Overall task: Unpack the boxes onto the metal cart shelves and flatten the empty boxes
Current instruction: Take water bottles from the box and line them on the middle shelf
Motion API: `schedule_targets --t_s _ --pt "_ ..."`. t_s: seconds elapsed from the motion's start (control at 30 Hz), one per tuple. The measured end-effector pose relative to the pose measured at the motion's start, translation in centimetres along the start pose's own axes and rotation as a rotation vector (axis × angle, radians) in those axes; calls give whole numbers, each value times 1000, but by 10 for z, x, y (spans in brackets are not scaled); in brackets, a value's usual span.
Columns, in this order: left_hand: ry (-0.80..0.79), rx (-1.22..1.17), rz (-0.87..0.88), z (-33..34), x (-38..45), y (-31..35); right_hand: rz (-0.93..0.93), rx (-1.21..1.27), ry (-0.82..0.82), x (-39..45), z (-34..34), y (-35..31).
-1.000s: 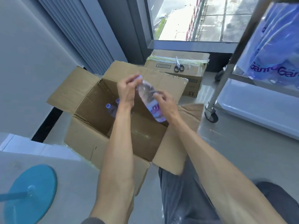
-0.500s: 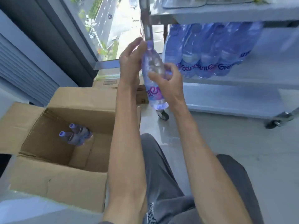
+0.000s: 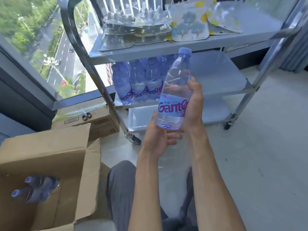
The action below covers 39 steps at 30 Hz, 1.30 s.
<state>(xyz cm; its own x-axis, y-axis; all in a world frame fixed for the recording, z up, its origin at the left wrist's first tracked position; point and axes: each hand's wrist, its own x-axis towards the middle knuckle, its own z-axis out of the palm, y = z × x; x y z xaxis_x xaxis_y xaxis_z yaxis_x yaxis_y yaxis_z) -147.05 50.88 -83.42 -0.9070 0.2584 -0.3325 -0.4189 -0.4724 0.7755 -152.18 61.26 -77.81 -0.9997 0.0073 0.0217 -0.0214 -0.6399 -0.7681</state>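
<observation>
Your right hand (image 3: 191, 104) grips the water bottle (image 3: 175, 90) upright while your open left hand (image 3: 158, 140) cups its base, poised before the cart's middle shelf (image 3: 216, 77) beside the bottles already standing there (image 3: 138, 84).

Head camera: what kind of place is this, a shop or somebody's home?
Probably a high-up office or storeroom, not a shop: the big window looks down on a road, a wheeled metal cart holds water bottles, and shipping boxes sit on the bare floor.
</observation>
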Motion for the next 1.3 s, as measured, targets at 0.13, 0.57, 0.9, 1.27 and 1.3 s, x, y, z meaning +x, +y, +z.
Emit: schedule_targets --t_s 0.13,0.57,0.9,1.27,1.3 --pt "-40 -59 118 10 -14 4 -11 -180 -78 -4 -5 -8" --pt "106 153 78 -1 -34 -14 -99 -101 75 -19 -28 -21" --pt "156 -207 88 7 -30 -14 -11 -404 -96 -13 -19 -42" --pt "64 -115 108 -11 -41 -33 -181 -925 284 -19 11 -19" --pt "67 -115 113 -12 -42 -33 -199 -955 325 -19 12 -18"
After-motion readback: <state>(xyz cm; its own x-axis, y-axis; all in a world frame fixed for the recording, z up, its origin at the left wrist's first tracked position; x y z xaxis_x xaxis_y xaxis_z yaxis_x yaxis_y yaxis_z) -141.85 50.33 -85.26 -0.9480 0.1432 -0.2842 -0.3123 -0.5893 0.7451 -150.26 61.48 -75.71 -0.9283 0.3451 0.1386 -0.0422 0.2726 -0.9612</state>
